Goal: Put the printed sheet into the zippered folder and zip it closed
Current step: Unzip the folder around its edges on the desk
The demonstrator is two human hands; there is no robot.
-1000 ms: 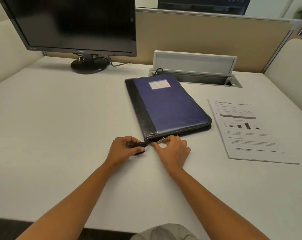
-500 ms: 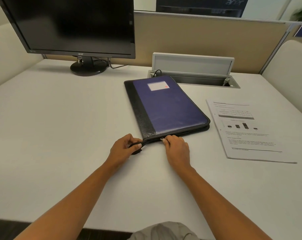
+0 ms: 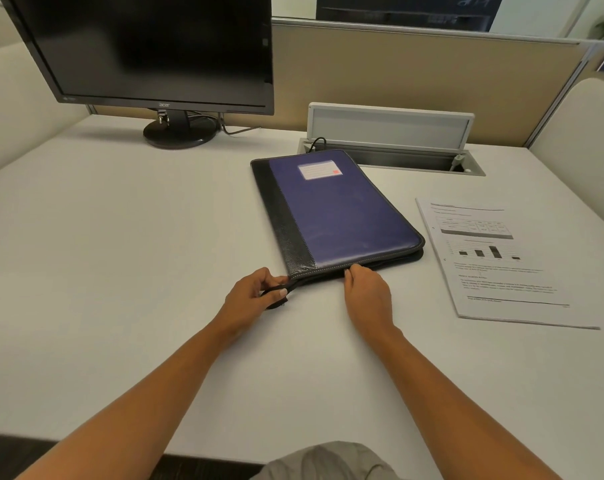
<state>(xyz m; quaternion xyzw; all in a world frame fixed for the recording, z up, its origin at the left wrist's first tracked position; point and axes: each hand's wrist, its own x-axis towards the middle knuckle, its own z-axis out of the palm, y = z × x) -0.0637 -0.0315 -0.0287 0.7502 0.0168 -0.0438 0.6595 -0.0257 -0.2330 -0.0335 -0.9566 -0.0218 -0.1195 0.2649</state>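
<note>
The left hand (image 3: pixel 254 297) lies on the white tabletop (image 3: pixel 120 254) near the person, and its fingers (image 3: pixel 269 278) are clamped on the black zipper tail (image 3: pixel 276 295) that comes out from the near left corner of the zippered folder (image 3: pixel 342 209). The right hand (image 3: pixel 367 296) is just beside it. Its fingers (image 3: pixel 357 271) are bent together against the folder's near edge, on the zip line; if they pinch the slider, I cannot tell. The folder lies flat and closed. The printed sheet (image 3: pixel 494 265) lies on the tabletop to the right of the folder, apart from both hands. Further back stands a dark monitor (image 3: pixel 155 46).
</note>
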